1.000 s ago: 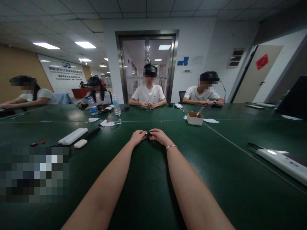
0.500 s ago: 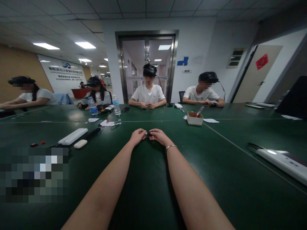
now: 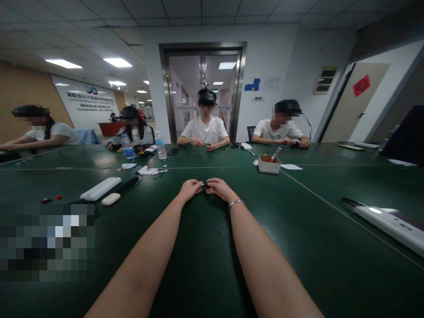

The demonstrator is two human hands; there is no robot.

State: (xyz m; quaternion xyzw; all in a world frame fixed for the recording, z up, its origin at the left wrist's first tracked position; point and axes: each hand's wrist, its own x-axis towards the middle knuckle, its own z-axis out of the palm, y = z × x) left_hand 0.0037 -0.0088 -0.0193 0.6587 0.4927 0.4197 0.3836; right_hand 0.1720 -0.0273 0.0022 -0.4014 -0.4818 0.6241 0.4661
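Observation:
Both my hands meet over the middle of the green table [image 3: 285, 212], arms stretched forward. A small dark object [image 3: 206, 185] with a shiny end on its left sits between the fingertips. My right hand [image 3: 220, 188], with a silver bracelet at the wrist, is closed on the dark part. The fingers of my left hand [image 3: 191, 189] are pinched together at the shiny end; whatever they hold there is too small to make out.
To the left lie a white oblong case [image 3: 101, 189], a white rounded case [image 3: 111, 199] and small red pieces. Ahead are two bottles [image 3: 160, 146] and a small box [image 3: 269, 165]. A white device [image 3: 391, 223] lies at right. Several people sit across the table.
My hands have barely moved; the left fingertips sit slightly differently at the shiny end. Across the table, the middle person's hands have moved apart.

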